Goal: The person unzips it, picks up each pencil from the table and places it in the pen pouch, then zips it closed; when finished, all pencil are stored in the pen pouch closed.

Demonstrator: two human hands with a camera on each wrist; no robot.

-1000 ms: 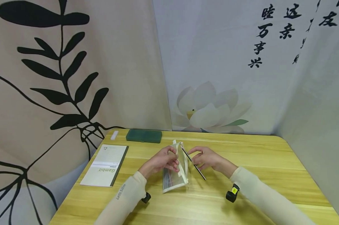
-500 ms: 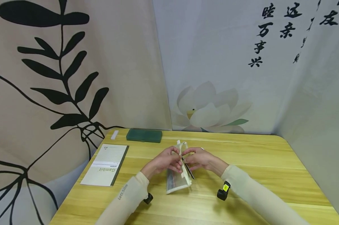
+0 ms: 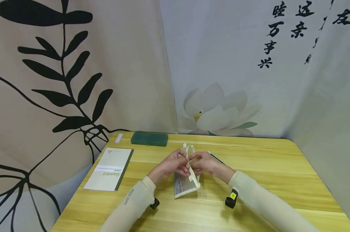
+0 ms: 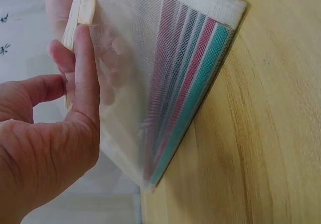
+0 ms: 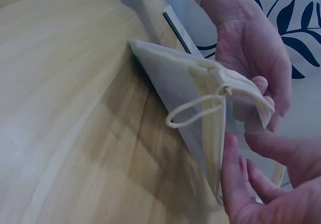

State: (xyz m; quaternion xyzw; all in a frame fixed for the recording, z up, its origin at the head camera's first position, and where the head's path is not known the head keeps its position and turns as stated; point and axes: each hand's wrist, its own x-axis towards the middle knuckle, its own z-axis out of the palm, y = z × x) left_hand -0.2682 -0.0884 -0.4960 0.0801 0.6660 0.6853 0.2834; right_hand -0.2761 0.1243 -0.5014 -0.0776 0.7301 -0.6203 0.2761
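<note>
A see-through mesh zip pouch [image 3: 186, 183] with coloured stripes along its bottom stands tilted between both hands. My left hand [image 3: 172, 165] pinches its top edge near the zip; in the left wrist view, one finger lies along the mesh [image 4: 123, 78]. My right hand [image 3: 205, 163] has its fingers at the other side of the pouch's mouth, curled on the zipper edge [image 5: 214, 143]. A slim dark pen-like stick [image 3: 216, 157] shows beyond the back of my right hand. Part of it is hidden, so whether that hand holds it I cannot tell.
On the wooden table [image 3: 250, 154], a notepad [image 3: 108, 169] marked "Gambit" lies at the left. A dark green case [image 3: 149, 139] and a small white block [image 3: 118, 138] lie at the back left. Printed curtains [image 3: 134, 64] hang behind the table.
The right hand has moved left to the pouch. The dark stick, first slanting down from that hand's fingers, now shows beyond the back of the hand. The pouch has shifted slightly right.
</note>
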